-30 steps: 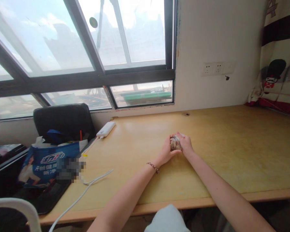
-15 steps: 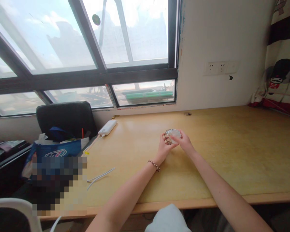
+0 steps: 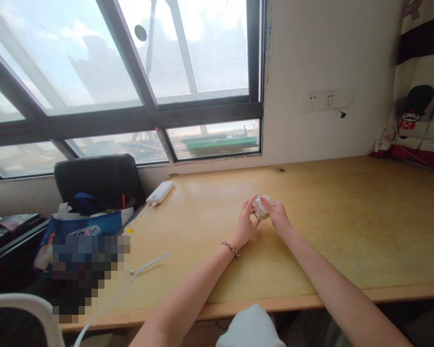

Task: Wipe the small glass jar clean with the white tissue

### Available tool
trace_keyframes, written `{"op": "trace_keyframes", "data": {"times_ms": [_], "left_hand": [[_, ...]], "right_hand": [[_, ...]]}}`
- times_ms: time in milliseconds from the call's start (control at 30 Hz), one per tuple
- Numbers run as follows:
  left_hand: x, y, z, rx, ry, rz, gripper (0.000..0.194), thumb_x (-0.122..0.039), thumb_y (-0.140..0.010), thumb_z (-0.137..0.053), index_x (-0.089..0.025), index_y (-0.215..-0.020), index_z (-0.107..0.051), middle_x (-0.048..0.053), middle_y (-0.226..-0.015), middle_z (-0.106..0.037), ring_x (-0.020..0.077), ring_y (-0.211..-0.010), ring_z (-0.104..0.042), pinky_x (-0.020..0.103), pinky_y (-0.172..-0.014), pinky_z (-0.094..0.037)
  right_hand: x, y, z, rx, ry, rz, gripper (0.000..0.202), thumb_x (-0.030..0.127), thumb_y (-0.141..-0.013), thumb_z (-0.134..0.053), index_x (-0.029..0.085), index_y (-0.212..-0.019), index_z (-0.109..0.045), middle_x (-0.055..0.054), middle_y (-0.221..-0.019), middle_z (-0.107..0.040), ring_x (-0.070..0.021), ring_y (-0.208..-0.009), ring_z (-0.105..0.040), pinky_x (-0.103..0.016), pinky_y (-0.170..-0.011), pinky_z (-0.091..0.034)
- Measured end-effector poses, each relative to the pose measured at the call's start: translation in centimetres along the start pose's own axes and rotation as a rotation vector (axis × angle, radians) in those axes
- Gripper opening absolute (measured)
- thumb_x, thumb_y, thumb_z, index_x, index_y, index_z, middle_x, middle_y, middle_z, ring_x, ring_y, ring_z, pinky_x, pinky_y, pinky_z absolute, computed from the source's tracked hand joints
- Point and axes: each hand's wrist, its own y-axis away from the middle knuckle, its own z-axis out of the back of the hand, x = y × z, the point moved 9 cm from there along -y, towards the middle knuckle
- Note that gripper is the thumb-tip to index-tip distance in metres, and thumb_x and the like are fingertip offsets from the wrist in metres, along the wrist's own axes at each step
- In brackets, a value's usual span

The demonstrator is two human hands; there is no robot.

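Observation:
A small whitish, shiny, crinkled object [image 3: 262, 207] is between my two hands, above the middle of the wooden table [image 3: 217, 260]. My left hand [image 3: 246, 222], with a braided bracelet at the wrist, grips its left side with curled fingers. From the right, my right hand [image 3: 278, 214] holds it, the thumb lying over its upper face. A thin dark band or edge shows along the object's left side. Fingers cover part of it, and what it is exactly cannot be made out.
A white power bank [image 3: 160, 193] with a cable lies at the table's left edge. White cable ends [image 3: 150, 263] rest nearer. Left of the table are a black chair [image 3: 99, 178] and a blue bag [image 3: 90, 226]. A window and wall sockets [image 3: 321, 100] stand behind.
The object has been turned between my hands and shifted slightly right. My left fingers have moved up along its left side, and my right thumb lies higher over it.

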Motion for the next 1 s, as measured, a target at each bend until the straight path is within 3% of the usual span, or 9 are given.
{"op": "trace_keyframes", "data": {"times_ms": [100, 200, 300, 400, 500, 600, 667, 833, 1000], "left_hand": [[0.4, 0.0, -0.5, 0.039, 0.145, 0.062, 0.082, -0.012, -0.059, -0.069, -0.027, -0.128, -0.026, 0.008, -0.127, -0.039, 0.0198, -0.109, -0.045, 0.036, -0.089, -0.042], [0.9, -0.2, -1.0, 0.086, 0.281, 0.139, 0.070, -0.018, -0.061, -0.069, -0.021, -0.122, -0.035, 0.008, -0.120, -0.047, 0.0198, -0.107, -0.048, 0.035, -0.092, -0.040], [1.8, -0.1, -1.2, 0.130, 0.322, 0.254, 0.061, -0.021, -0.064, -0.067, -0.018, -0.118, -0.039, 0.009, -0.110, -0.055, 0.0191, -0.091, -0.057, 0.033, -0.079, -0.048], [2.3, 0.3, -1.2, 0.140, 0.341, 0.318, 0.069, -0.022, -0.062, -0.069, -0.021, -0.121, -0.033, 0.010, -0.111, -0.054, 0.0151, -0.073, -0.062, 0.028, -0.063, -0.051], [2.1, 0.4, -0.5, 0.082, 0.263, 0.262, 0.077, -0.018, -0.060, -0.069, -0.026, -0.124, -0.025, 0.012, -0.124, -0.043, 0.0108, -0.065, -0.061, 0.025, -0.059, -0.051], [1.7, 0.5, -0.1, 0.059, 0.102, 0.185, 0.078, -0.014, -0.063, -0.065, -0.027, -0.127, -0.021, 0.010, -0.120, -0.046, 0.0112, -0.069, -0.060, 0.026, -0.063, -0.051], [1.1, 0.4, 0.0, 0.046, -0.011, 0.111, 0.075, -0.009, -0.065, -0.061, -0.026, -0.127, -0.022, 0.010, -0.119, -0.046, 0.0141, -0.079, -0.059, 0.030, -0.071, -0.050], [-1.8, 0.4, 0.3, 0.023, -0.259, -0.112, 0.071, -0.009, -0.066, -0.060, -0.026, -0.127, -0.028, 0.012, -0.136, -0.022, 0.0238, -0.116, -0.039, 0.039, -0.092, -0.039], [-3.7, 0.6, -0.3, 0.098, -0.369, -0.221, 0.067, -0.017, -0.068, -0.062, -0.027, -0.126, -0.030, 0.010, -0.136, -0.021, 0.0243, -0.124, -0.026, 0.043, -0.099, -0.030]], "right_hand": [[-0.4, -0.1, 0.3, -0.035, -0.076, -0.012, 0.039, 0.048, -0.065, -0.061, 0.012, -0.077, -0.066, -0.007, -0.069, -0.065, -0.0163, -0.056, -0.057, -0.026, -0.051, -0.043], [-0.1, 0.0, 0.4, -0.044, -0.070, 0.034, 0.036, 0.045, -0.065, -0.062, 0.012, -0.078, -0.066, -0.005, -0.069, -0.064, -0.0157, -0.057, -0.056, -0.025, -0.052, -0.043], [0.7, 0.2, 0.0, 0.024, 0.033, 0.096, 0.031, 0.041, -0.064, -0.063, 0.013, -0.075, -0.067, -0.003, -0.066, -0.063, -0.0141, -0.055, -0.054, -0.023, -0.051, -0.041], [0.9, 0.2, -0.2, 0.056, 0.169, 0.114, 0.031, 0.040, -0.062, -0.065, 0.013, -0.076, -0.067, -0.001, -0.063, -0.062, -0.0126, -0.052, -0.052, -0.022, -0.047, -0.037], [0.7, -0.1, 0.0, 0.044, 0.240, 0.097, 0.034, 0.041, -0.061, -0.066, 0.013, -0.079, -0.067, -0.001, -0.064, -0.062, -0.0137, -0.054, -0.053, -0.022, -0.049, -0.038], [0.2, -0.2, 0.2, 0.039, 0.220, 0.058, 0.035, 0.042, -0.059, -0.066, 0.012, -0.078, -0.067, -0.001, -0.064, -0.062, -0.0153, -0.056, -0.054, -0.024, -0.051, -0.039], [-0.2, -0.2, -0.1, 0.065, 0.160, 0.019, 0.035, 0.043, -0.059, -0.067, 0.012, -0.076, -0.067, -0.002, -0.063, -0.062, -0.0164, -0.056, -0.055, -0.025, -0.052, -0.040], [-0.9, -0.1, -0.5, 0.059, -0.083, -0.054, 0.034, 0.041, -0.059, -0.067, 0.013, -0.078, -0.066, -0.004, -0.070, -0.064, -0.0164, -0.060, -0.057, -0.026, -0.057, -0.043], [-1.0, -0.2, -0.5, 0.054, -0.266, -0.104, 0.032, 0.042, -0.062, -0.065, 0.014, -0.077, -0.066, -0.006, -0.075, -0.065, -0.0161, -0.061, -0.057, -0.026, -0.058, -0.044]]}}
